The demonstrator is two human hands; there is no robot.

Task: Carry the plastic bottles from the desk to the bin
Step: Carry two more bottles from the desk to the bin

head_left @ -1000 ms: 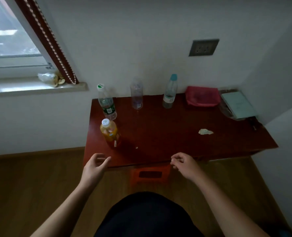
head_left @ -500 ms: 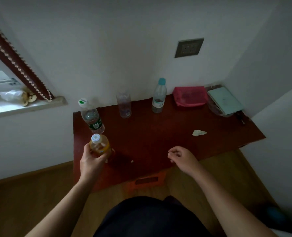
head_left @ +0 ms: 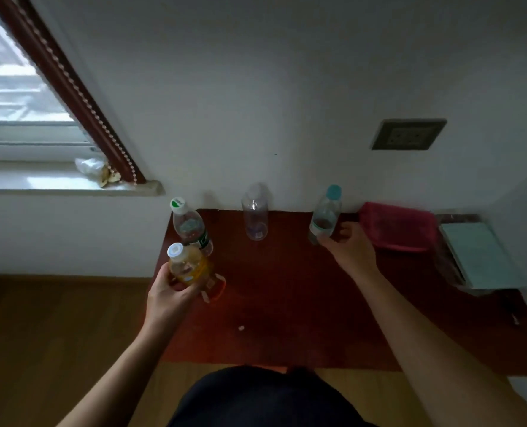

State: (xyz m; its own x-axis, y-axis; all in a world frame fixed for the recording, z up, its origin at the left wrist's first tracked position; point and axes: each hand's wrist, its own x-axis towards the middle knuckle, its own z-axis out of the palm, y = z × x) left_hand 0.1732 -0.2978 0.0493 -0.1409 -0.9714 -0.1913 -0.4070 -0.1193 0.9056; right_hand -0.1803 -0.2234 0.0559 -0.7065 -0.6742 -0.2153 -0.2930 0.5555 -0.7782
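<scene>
Several plastic bottles stand on a dark red desk [head_left: 287, 303]. My left hand [head_left: 166, 298] is closed around the orange bottle [head_left: 188, 266] with a white cap, at the desk's left side. Just behind it stands a clear bottle with a green and white cap [head_left: 191, 226]. A clear capless bottle [head_left: 255, 215] stands at the back middle. My right hand [head_left: 350, 246] wraps its fingers around the base of the blue-capped bottle [head_left: 325, 215] at the back right. No bin is in view.
A red pouch [head_left: 398, 226] lies right of the blue-capped bottle, and a pale green book [head_left: 481, 257] lies at the desk's right end. A window sill [head_left: 71, 188] is on the left. A wall socket [head_left: 408, 134] sits above the desk. Wooden floor [head_left: 55, 334] lies left of the desk.
My left hand reached the orange bottle and gripped it. My right hand moved from the desk's front edge to the back and took hold of the blue-capped bottle.
</scene>
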